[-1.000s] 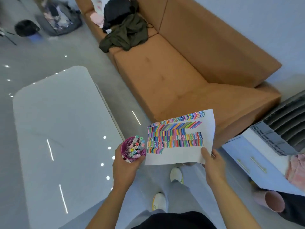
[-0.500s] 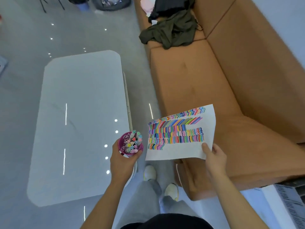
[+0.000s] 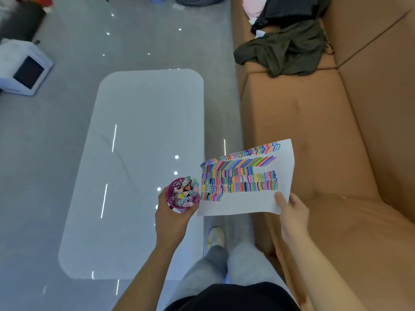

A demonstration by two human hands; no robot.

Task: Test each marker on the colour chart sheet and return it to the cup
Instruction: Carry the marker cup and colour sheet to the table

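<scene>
Left hand (image 3: 173, 217) fingers (image 3: 161, 198) grip the cup (image 3: 171, 196) of markers (image 3: 186, 194) above the counter (image 3: 139, 153); right hand (image 3: 292, 214) pinches the colour chart sheet (image 3: 235, 206) aloft, right of it; recommend setting both flat on the counter before testing.

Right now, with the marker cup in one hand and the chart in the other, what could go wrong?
1. The left hand holds the cup in the air near the table edge; tipped, its loose markers could spill onto the floor.
2. The right hand pinches the colour chart sheet by one corner only, so it may sag or slip.
3. Both hands are full, so neither can pick out a marker yet.
</scene>
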